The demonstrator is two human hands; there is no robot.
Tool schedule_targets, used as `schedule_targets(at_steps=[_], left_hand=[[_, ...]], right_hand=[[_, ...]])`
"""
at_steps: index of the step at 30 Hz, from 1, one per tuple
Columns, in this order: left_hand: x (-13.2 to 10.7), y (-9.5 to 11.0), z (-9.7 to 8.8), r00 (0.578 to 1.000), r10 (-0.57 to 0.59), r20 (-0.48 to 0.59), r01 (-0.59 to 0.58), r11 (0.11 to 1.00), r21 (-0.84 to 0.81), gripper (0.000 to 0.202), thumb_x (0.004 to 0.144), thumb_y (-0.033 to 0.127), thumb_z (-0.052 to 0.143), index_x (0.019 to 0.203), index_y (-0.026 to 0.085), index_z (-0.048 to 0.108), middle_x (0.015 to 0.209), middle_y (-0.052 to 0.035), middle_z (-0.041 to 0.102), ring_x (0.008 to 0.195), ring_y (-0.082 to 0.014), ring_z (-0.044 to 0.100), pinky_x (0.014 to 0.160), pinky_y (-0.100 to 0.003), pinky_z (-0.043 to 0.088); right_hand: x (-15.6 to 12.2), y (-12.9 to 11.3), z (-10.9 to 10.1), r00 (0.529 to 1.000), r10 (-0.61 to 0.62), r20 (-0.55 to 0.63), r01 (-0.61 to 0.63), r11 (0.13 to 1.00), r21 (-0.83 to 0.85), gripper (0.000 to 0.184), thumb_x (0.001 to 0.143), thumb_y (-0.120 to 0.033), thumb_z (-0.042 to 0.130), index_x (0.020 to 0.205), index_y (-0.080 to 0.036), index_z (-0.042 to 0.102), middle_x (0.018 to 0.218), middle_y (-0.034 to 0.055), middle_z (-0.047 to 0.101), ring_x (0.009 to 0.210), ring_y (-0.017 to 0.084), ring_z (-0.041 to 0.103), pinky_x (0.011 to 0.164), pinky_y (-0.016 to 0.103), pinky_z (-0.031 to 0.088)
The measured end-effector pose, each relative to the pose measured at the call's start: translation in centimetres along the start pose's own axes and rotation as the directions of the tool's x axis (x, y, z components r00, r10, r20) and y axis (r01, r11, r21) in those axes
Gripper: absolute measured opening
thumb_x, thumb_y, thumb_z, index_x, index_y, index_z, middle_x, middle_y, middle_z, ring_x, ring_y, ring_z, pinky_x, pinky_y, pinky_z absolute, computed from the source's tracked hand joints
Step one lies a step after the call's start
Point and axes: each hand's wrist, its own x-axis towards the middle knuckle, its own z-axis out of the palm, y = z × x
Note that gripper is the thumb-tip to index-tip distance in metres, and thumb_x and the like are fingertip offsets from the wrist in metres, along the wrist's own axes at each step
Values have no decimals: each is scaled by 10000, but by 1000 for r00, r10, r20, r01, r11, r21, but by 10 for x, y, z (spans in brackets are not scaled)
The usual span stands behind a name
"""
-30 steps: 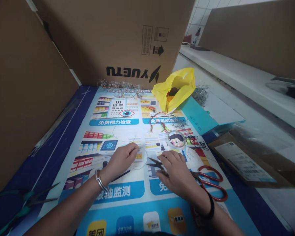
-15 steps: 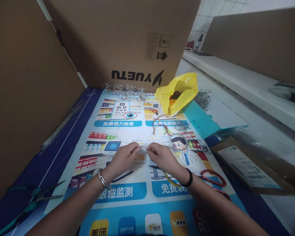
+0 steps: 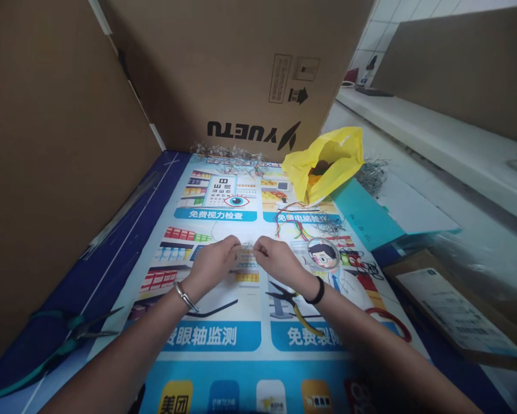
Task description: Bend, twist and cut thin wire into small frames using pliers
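Note:
My left hand (image 3: 217,259), with a silver bangle at the wrist, is closed in a pinch over the poster. Close beside it, my right hand (image 3: 279,261), a black band on its wrist, is pinched too. A very thin pale wire (image 3: 246,246) spans the small gap between the fingertips; a faint loop of it rises behind my left hand. Its ends are hidden or too fine to see. Below my right hand lie pliers with a yellow handle (image 3: 301,316), partly covered by the forearm. A round clear dish (image 3: 324,253) sits to the right of that hand.
Green-handled pliers (image 3: 71,339) lie at the left. A yellow bag (image 3: 301,172) stands behind, near coloured strands (image 3: 299,227) and tangled wire scraps (image 3: 230,152). Black loops (image 3: 364,264), a red handle (image 3: 394,322) and a cardboard box (image 3: 456,310) are rightward. Cardboard walls (image 3: 223,63) stand behind and left.
Both hands have moved a little away from me over the poster, still pinched close together. The view has turned slightly left. More of the yellow-handled pliers shows.

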Motion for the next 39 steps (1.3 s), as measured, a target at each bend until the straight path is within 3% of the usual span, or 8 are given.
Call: schedule_targets(at_steps=[6,11,18,23,30,39], left_hand=[[16,2,-7,998,0,-68,15,973,232,258,938,383,359,979,252,577,796,-14,673,696,-193,613,565,-259,322],[50,-5,-8,994,15,-105,13,966,260,226,933,327,388,955,239,595,979,-36,650,917,-194,590,663,-257,370],[84,-23,2,996,32,-89,-6,961,275,215,914,221,405,890,193,616,894,-62,676,835,-193,623,650,-261,386],[92,-29,7,993,5,-118,24,968,248,222,915,224,396,930,187,614,933,-84,674,869,-212,626,676,-278,400],[99,-40,8,990,-3,-140,25,988,154,209,912,279,422,953,226,620,1010,-46,657,934,-189,593,719,-259,411],[97,-57,-3,965,50,-258,-36,997,61,198,897,247,437,1007,202,594,1008,-48,636,955,-177,576,789,-256,422]], right_hand=[[24,-3,-4,999,-27,-22,27,1000,8,139,822,-147,456,806,-197,585,696,-18,620,636,115,546,585,208,330],[56,7,-4,998,-40,-47,34,992,-122,164,840,-179,459,782,-196,611,779,1,653,721,130,564,637,217,341],[88,23,9,999,-10,-53,-3,974,-228,143,809,-143,489,778,-182,623,801,33,674,746,149,582,639,225,341],[99,27,14,997,26,-67,-44,954,-295,156,823,-156,476,792,-188,626,828,44,674,756,158,586,615,238,323],[109,34,21,987,124,-107,-153,932,-328,157,830,-201,473,821,-192,629,777,48,677,715,169,594,566,248,297],[111,41,21,986,109,-126,-140,953,-269,132,816,-264,509,883,-206,607,804,25,680,740,159,603,577,232,317]])
